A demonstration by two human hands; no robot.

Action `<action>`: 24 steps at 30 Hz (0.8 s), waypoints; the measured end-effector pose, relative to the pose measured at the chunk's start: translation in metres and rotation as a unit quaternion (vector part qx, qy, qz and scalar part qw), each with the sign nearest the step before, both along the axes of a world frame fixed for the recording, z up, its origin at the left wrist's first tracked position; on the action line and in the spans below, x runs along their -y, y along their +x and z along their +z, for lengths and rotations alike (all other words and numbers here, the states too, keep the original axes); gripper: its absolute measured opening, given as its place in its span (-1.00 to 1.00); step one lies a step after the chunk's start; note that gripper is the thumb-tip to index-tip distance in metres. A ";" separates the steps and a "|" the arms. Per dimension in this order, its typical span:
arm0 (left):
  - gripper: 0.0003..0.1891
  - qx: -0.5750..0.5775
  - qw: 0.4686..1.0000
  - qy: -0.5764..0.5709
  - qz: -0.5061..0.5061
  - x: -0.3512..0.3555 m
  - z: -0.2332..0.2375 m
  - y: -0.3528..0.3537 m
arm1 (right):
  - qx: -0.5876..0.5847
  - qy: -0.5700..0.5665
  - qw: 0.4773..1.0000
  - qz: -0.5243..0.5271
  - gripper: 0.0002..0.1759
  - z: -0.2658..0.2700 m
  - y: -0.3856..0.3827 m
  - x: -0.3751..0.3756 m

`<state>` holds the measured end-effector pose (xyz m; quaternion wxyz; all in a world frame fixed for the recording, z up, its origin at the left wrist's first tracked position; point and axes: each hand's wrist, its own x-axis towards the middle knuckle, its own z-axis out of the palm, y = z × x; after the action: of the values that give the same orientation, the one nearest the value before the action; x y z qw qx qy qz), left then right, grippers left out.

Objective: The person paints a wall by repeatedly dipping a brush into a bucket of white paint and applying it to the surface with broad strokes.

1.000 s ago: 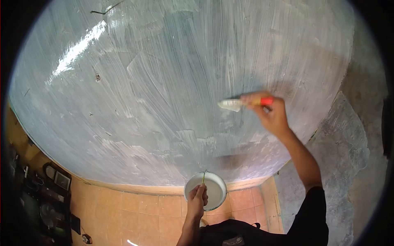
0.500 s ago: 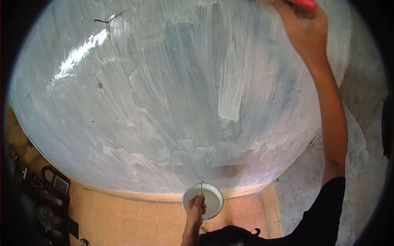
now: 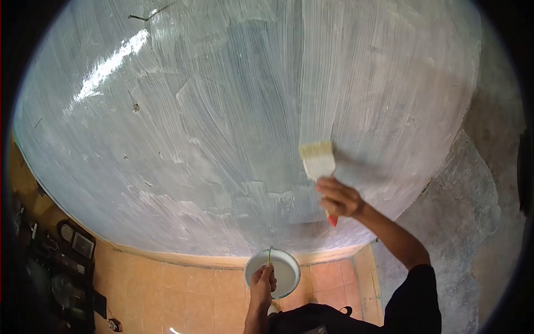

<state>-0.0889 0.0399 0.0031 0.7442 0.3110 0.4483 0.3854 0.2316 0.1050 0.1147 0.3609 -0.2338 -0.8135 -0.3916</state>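
My right hand (image 3: 339,197) is closed round the handle of a wide paintbrush (image 3: 320,160), whose red handle end points down. Its pale bristles lie against the wall (image 3: 233,139), which carries streaky whitish brush marks. Low in the view, my left hand (image 3: 263,281) is wrapped round the thin handle of a bucket (image 3: 291,266). Whitish liquid shows inside the bucket, which hangs close to the foot of the wall.
Orange floor tiles (image 3: 172,286) run along the wall's base. Dark shelving with household items (image 3: 64,278) stands at the left. A bare grey wall section (image 3: 450,217) lies to the right. A small wire (image 3: 147,18) sticks out of the wall near the top left.
My right hand has swept down from the top right to mid-wall with the paintbrush, leaving fresh streaks on the wall. My left hand and the bucket have barely moved.
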 end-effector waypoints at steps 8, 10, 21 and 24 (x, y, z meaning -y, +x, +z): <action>-0.74 -0.024 1.000 -0.007 -0.009 0.005 0.000 -0.003 | -0.050 -0.135 0.989 0.011 -0.66 -0.121 -0.007 0.030; -0.74 -0.023 1.000 -0.009 -0.010 0.007 0.001 -0.001 | -0.074 -0.168 0.983 0.014 -0.65 -0.124 -0.012 0.041; -0.74 -0.020 1.000 -0.019 -0.007 0.017 -0.007 -0.001 | -0.320 -0.333 0.886 -0.034 -0.84 -0.103 0.010 0.051; -0.73 -0.028 0.999 -0.012 -0.023 0.018 -0.007 0.000 | -0.388 -0.342 0.855 0.038 -0.85 -0.051 0.016 0.041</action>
<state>-0.0891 0.0220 -0.0043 0.7435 0.3235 0.4662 0.3538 0.2480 0.0635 0.0633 0.5591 -0.4440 -0.6986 0.0480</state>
